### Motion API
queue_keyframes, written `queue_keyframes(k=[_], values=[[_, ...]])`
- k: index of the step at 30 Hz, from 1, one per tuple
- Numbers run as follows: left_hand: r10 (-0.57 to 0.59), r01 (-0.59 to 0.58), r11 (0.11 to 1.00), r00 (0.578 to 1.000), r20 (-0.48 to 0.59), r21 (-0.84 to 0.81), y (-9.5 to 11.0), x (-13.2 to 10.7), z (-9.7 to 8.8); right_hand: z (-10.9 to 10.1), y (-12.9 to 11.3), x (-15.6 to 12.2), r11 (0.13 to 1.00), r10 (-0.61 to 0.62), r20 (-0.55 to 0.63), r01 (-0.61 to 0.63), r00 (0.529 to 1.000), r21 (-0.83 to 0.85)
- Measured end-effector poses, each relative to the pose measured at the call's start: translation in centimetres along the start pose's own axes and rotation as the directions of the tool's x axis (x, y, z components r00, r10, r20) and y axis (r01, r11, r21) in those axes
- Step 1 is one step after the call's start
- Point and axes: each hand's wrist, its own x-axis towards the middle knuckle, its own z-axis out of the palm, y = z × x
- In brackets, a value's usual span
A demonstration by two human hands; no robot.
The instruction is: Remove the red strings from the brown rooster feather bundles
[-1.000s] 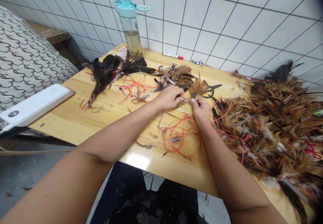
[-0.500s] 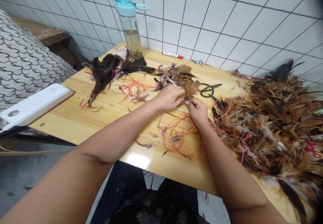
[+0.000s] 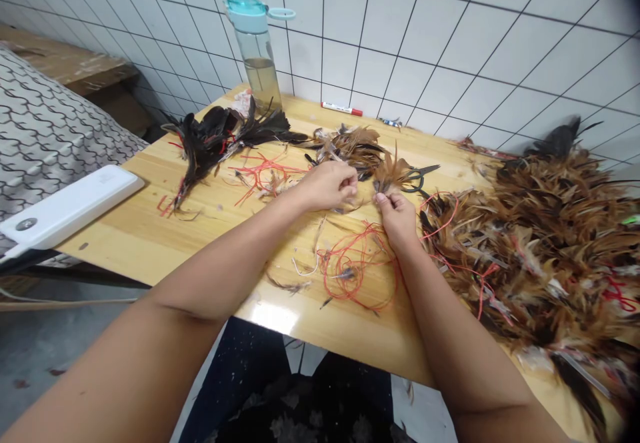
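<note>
My right hand pinches the base of a small bunch of brown feathers that stands up just above its fingers. To its left, my left hand is closed in a pinch, a little apart from the bunch; what it holds is too small to make out. Both hands rest over the wooden table. Loose red string lies in a tangle right below them. Black scissors lie just behind the feather bunch.
A big heap of brown feathers covers the table's right side. Black feathers lie at the back left, a smaller brown pile in the middle. A water bottle and red marker stand by the tiled wall. A white device overhangs the left edge.
My hands had come together over the bunch half a second ago; now they have drawn apart, the left one shifting left, and the bunch stands upright in my right hand.
</note>
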Motion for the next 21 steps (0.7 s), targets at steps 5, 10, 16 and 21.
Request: queue_keyframes(k=[5, 10, 16, 21], values=[[-0.066, 0.124, 0.981, 0.936, 0.346, -0.15, -0.7, -0.4, -1.6, 0.1, -0.3, -0.1, 0.999, 0.024, -0.021, -0.023, 0.999, 0.03], [-0.029, 0.095, 0.981, 0.933, 0.359, -0.167, -1.0, -0.5, -1.1, 0.0, -0.4, -0.3, 0.999, -0.005, -0.031, 0.004, 1.0, -0.039], [-0.065, 0.138, 0.92, 0.977, 0.204, -0.367, -0.7, 0.0, -1.3, 0.1, -0.3, -0.3, 0.999, -0.025, -0.025, 0.024, 0.999, -0.033], [-0.275, 0.267, 0.616, 0.954, 0.116, -0.741, 0.1, 0.4, -0.7, 0.2, -0.4, -0.4, 1.0, -0.006, -0.02, 0.006, 1.0, 0.005]])
